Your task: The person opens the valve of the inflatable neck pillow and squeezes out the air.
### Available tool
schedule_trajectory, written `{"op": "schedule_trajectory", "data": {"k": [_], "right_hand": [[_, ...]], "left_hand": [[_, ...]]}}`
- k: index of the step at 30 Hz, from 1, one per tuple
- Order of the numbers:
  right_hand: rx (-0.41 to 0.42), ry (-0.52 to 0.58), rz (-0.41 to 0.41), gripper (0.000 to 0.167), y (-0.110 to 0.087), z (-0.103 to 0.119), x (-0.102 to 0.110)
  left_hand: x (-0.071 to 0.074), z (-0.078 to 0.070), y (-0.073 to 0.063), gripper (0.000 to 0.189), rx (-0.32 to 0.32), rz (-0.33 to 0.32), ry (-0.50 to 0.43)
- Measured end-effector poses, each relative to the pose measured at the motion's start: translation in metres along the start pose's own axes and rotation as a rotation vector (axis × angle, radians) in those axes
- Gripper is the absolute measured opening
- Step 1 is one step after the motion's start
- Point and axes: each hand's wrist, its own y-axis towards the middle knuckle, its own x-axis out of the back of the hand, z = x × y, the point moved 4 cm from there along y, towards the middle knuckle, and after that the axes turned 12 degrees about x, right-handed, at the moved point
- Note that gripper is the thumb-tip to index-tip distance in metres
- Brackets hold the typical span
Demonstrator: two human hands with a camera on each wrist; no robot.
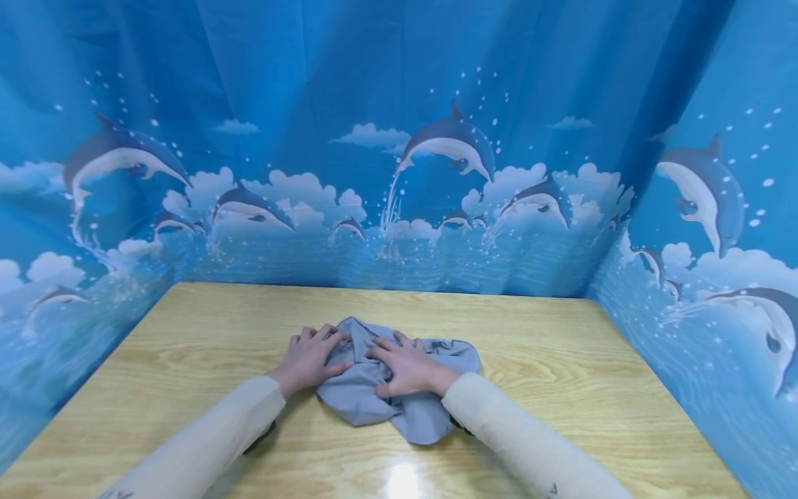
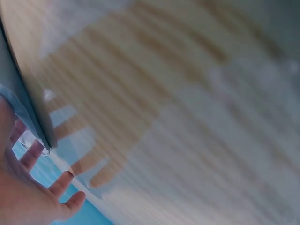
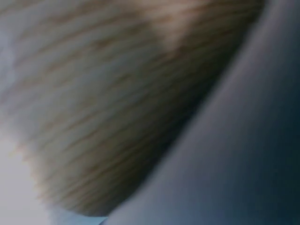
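Observation:
A crumpled grey-blue piece of cloth [image 1: 361, 398] lies in loose folds near the middle of the table; its exact kind cannot be told. My left hand [image 1: 309, 360] touches its left side with the fingers spread. On top of the cloth, right of centre, rests my right hand [image 1: 408, 367], its fingers spread too. In the left wrist view, the left hand [image 2: 28, 192] shows apart-held fingers beside a hanging fold of cloth [image 2: 21, 101]. A blurred grey surface [image 3: 225, 159] fills the right of the right wrist view, where the right hand itself is hidden.
The wood-grain table [image 1: 561, 360] has a glossy surface that reflects light and the left hand. Blue curtains [image 1: 299, 138] printed with dolphins stand along its back and sides. Pale sleeves [image 1: 206, 430] cover both forearms.

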Motion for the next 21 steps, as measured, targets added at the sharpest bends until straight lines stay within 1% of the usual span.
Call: {"op": "schedule_trajectory", "data": {"k": [6,13,18,21], "right_hand": [[0.027,0.013,0.012,0.059,0.0001,0.0003,-0.0001],[0.029,0.014,0.016,0.055,-0.0019,0.0012,0.0012],[0.035,-0.003,-0.012,0.056,-0.0031,0.0012,0.0004],[0.032,0.013,-0.03,0.066,-0.0043,0.0,-0.0009]], "left_hand": [[-0.001,0.0002,0.0002,0.053,-0.003,-0.009,0.0],[-0.0038,-0.0006,0.0016,0.053,0.003,-0.017,0.016],[-0.0056,-0.0006,0.0001,0.052,0.001,-0.022,0.017],[-0.0063,-0.0008,-0.0007,0.052,-0.006,-0.025,0.018]]}}
